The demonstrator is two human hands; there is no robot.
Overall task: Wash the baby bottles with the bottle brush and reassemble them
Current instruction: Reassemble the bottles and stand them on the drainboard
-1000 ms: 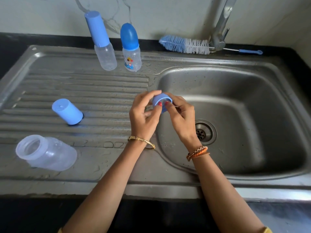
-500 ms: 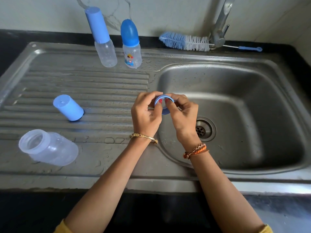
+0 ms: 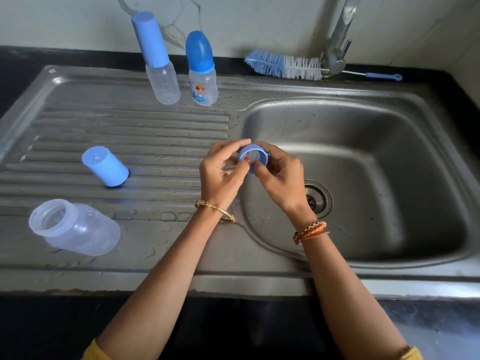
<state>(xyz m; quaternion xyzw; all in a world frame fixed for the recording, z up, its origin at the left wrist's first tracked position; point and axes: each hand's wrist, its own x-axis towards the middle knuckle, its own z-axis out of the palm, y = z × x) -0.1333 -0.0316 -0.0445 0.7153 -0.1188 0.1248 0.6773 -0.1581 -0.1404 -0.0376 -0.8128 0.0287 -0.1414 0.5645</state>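
Item: blue bottle ring, pinched in both grips over the sink edge.
I count two bottles reassembled; open bottle and cap remain on the worktop.

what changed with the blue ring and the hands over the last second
Both hands, left hand and right hand, kept pinching the small blue plastic collar ring over the steel sink's near-left edge, turning it so its open side now faces the camera. Nothing was let go. The open clear bottle, loose blue cap, two capped bottles and brush lie unmoved.
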